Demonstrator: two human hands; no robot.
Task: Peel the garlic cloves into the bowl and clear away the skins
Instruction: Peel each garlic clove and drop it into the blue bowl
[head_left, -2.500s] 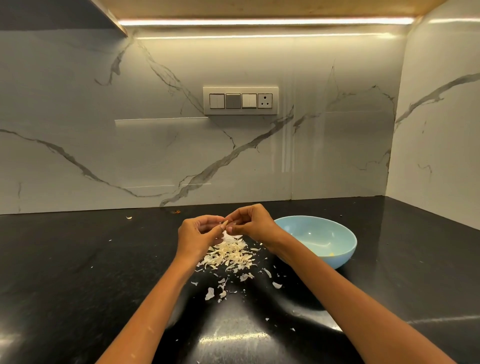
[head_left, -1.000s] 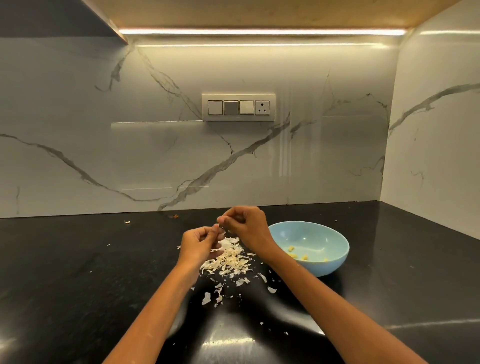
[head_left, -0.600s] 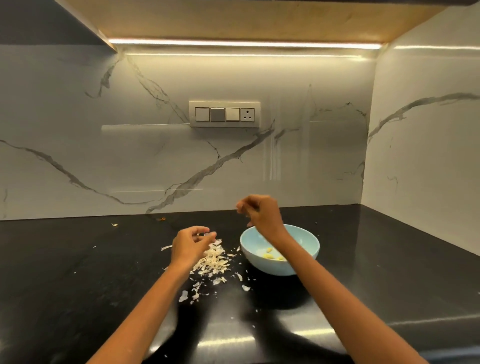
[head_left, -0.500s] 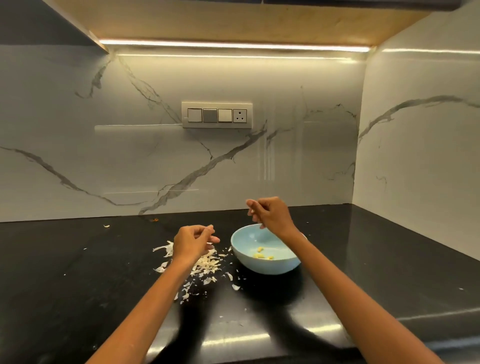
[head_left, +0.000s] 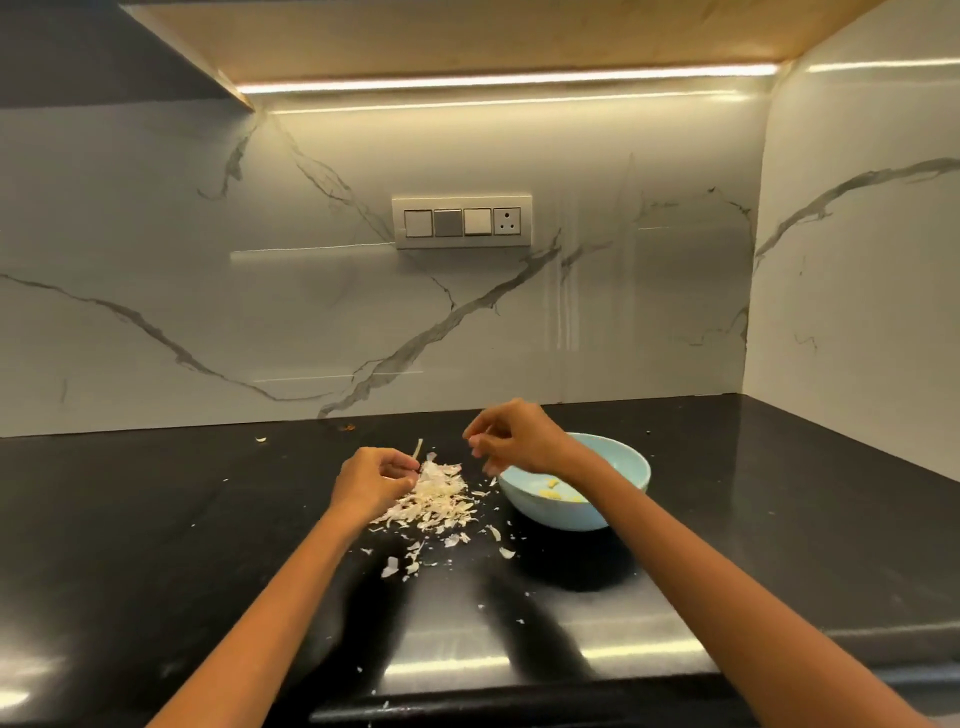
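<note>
A light-blue bowl (head_left: 566, 514) sits on the black counter with a few yellowish peeled garlic cloves (head_left: 551, 492) inside. Left of it lies a pile of papery garlic skins (head_left: 436, 501). My left hand (head_left: 370, 480) hovers at the pile's left edge and pinches a thin strip of garlic skin (head_left: 417, 448) that sticks upward. My right hand (head_left: 514, 440) is in the air between the pile and the bowl's left rim, fingers loosely curled, with nothing visible in them.
Loose skin flakes (head_left: 389, 566) are scattered toward the counter's front edge, and a stray piece (head_left: 261, 439) lies near the marble back wall. A switch panel (head_left: 461, 222) is on that wall. A side wall (head_left: 852, 291) closes the counter on the right.
My right hand went from the left hand over the bowl, then came back toward the skin pile. The left hand stayed at the pile, holding skin. The camera view shifted.
</note>
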